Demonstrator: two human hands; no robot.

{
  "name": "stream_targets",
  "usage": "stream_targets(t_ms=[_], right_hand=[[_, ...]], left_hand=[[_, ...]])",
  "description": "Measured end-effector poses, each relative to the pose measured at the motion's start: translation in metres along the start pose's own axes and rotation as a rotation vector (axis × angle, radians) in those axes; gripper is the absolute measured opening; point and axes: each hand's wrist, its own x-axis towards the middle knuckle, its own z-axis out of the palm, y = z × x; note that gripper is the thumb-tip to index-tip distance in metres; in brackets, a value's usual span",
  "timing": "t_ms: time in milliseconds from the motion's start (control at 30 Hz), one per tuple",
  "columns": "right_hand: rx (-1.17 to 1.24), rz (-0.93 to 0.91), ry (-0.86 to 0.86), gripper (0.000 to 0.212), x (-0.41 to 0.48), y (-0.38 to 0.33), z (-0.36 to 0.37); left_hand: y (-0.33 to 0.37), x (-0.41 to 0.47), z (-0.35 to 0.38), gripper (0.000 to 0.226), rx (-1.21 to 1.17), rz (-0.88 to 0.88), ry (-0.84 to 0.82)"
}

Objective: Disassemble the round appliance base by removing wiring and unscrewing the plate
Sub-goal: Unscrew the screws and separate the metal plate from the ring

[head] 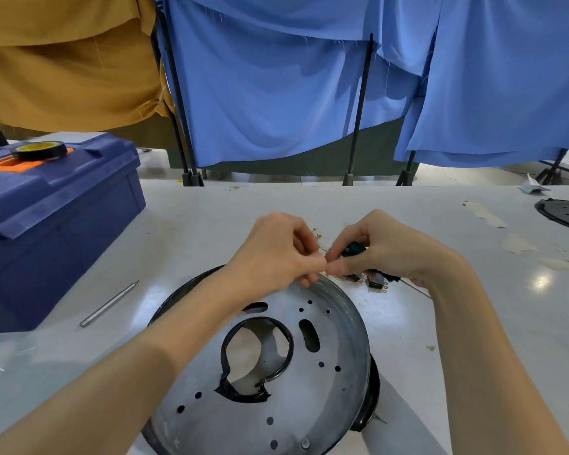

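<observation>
Grey metal, the round plate (pixel 322 399) lies nearest on the white worktop (pixel 447 326), seated on its black base (pixel 374 389), one screw (pixel 305 443) at its near rim. Just past its far edge the left hand (pixel 273 254) and right hand (pixel 386 249) meet, fingers of both pinching the wiring (pixel 372 281). Farther left lie a steel rod (pixel 109 304) and a blue toolbox (pixel 53 224).

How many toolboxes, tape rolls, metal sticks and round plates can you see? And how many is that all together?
Blue toolbox: 1
Tape roll: 1
Metal stick: 1
Round plates: 2, the silver plate and the black disc
Total: 5
</observation>
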Motion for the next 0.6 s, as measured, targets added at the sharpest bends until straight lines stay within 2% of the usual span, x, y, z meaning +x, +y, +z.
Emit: stream_targets(t_ms=[133, 200, 267, 333, 433, 600], right_hand=[[0.023, -0.031, 0.045, 0.008, -0.001, -0.005, -0.001], [0.006, 0.034, 0.103, 0.011, -0.004, 0.0, -0.007], [-0.118, 0.174, 0.144, 0.016, -0.007, 0.011, -0.015], [-0.263, 0.373, 0.07, 0.021, -0.009, 0.025, -0.016], [-0.343, 0.588, -0.083, 0.022, -0.005, 0.039, -0.004], [-0.463, 0.68, -0.1, 0.034, 0.006, 0.049, 0.011]], left_hand=[[0.002, 0.003, 0.0, 0.009, -0.146, 0.027, 0.062], [-0.003, 0.004, 0.003, 0.012, -0.047, 0.068, 0.103], [-0.012, 0.003, 0.006, 0.025, 0.168, 0.105, 0.102], [-0.022, 0.002, 0.01, 0.035, 0.305, 0.124, 0.019], [-0.036, 0.0, 0.016, 0.044, 0.426, 0.131, -0.14], [-0.044, 0.006, 0.02, 0.045, 0.584, 0.131, -0.278]])
